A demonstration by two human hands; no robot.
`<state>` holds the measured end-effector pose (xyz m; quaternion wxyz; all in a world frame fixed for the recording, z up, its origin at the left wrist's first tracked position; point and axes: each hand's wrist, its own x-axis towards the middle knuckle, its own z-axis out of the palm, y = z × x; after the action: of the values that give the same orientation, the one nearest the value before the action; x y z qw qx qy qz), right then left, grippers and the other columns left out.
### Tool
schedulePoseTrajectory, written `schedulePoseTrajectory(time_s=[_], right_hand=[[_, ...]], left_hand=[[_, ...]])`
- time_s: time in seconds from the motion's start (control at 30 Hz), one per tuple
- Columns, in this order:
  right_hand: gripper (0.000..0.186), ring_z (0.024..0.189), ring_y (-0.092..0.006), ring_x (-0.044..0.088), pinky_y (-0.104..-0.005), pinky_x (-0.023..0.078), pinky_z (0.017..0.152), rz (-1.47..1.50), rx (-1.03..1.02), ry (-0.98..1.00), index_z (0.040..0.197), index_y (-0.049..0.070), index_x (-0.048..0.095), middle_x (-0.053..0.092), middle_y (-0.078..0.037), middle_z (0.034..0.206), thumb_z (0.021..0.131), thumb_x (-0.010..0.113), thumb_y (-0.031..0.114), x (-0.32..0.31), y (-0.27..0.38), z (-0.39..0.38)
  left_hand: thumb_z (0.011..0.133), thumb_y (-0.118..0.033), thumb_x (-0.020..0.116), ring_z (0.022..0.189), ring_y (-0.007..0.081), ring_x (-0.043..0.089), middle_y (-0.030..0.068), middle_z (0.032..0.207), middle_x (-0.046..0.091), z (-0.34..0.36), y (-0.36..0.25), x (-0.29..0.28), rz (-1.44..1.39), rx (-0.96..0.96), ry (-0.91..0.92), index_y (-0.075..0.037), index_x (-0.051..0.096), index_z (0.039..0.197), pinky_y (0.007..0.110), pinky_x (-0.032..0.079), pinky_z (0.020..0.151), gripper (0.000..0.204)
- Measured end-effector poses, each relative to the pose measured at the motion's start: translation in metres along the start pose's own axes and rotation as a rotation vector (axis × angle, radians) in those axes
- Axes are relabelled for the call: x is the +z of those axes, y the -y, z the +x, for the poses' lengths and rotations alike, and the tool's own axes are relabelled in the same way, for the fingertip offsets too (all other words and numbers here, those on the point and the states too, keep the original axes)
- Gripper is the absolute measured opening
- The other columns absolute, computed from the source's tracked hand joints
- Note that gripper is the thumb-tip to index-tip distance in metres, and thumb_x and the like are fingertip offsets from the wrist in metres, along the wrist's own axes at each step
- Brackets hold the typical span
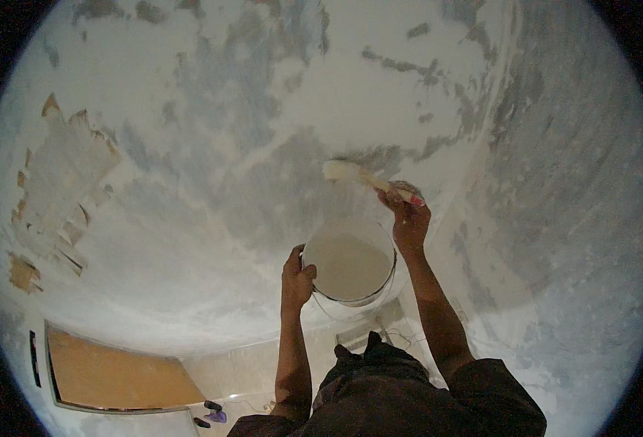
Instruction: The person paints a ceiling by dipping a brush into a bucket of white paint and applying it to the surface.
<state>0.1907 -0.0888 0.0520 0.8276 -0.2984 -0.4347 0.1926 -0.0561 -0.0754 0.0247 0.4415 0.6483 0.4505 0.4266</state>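
My left hand (297, 277) grips the rim of a white bucket (350, 258) from its left side, thumb over the edge. Pale, whitish liquid lies inside, and a thin wire handle hangs below the bucket. Up and to the right, my right hand (409, 213) is closed round the handle of a paintbrush (371, 177). Its pale bristle end points left, at or close to the wall (263, 182), just beyond the bucket. Whether the bristles touch the surface I cannot tell. Grey and white patches cover the wall around the brush.
Torn brownish paper or peeling coating (66, 182) shows on the wall at the left. A corner runs down the right, meeting another patchy wall (561, 167). At lower left are an orange-brown door panel (117, 370) and dark shoes (208, 411) on the floor.
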Motion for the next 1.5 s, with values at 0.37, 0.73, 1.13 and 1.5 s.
schedulePoseTrajectory(time_s=[0.37, 0.73, 1.13, 1.5], right_hand=[[0.01, 0.09, -0.0192, 0.065, -0.0335, 0.055, 0.083, -0.486, -0.369, -0.489, 0.098, -0.005, 0.062, 0.066, -0.011, 0.099, 0.092, 0.056, -0.001, -0.045, 0.021, 0.005], [0.017, 0.078, -0.0254, 0.068, -0.0321, 0.053, 0.067, -0.773, -0.368, -0.147, 0.097, 0.006, 0.065, 0.067, -0.011, 0.091, 0.084, 0.071, 0.015, 0.038, 0.04, -0.046], [0.013, 0.08, -0.031, 0.068, -0.0414, 0.053, 0.072, -0.914, 0.278, 1.053, 0.092, 0.002, 0.066, 0.068, -0.017, 0.088, 0.084, 0.067, 0.012, 0.035, 0.006, -0.067], [0.027, 0.066, -0.0322, 0.065, -0.043, 0.052, 0.065, -0.859, 0.424, 0.94, 0.084, 0.0, 0.066, 0.066, -0.018, 0.077, 0.089, 0.059, 0.025, 0.042, 0.017, -0.047]], left_hand=[[0.062, -0.009, 0.05, 0.084, 0.026, 0.062, 0.0203, 0.094, 0.065, -0.018, 0.012, -0.015, -0.034, -0.055, -0.005, 0.006, 0.051, 0.12, 0.033, 0.049, 0.075, 0.06], [0.065, -0.003, 0.047, 0.09, 0.023, 0.06, 0.0152, 0.101, 0.063, -0.023, 0.033, -0.024, -0.056, -0.141, -0.003, 0.004, 0.05, 0.119, 0.034, 0.048, 0.081, 0.055], [0.067, -0.01, 0.053, 0.099, 0.0434, 0.062, 0.0249, 0.106, 0.065, -0.018, 0.015, -0.016, 0.281, -0.043, -0.058, -0.003, 0.049, 0.118, 0.048, 0.05, 0.085, 0.052], [0.068, -0.012, 0.054, 0.1, 0.0434, 0.062, 0.0243, 0.108, 0.065, -0.021, 0.036, -0.021, 0.322, -0.058, -0.111, -0.002, 0.048, 0.119, 0.047, 0.048, 0.089, 0.052]])
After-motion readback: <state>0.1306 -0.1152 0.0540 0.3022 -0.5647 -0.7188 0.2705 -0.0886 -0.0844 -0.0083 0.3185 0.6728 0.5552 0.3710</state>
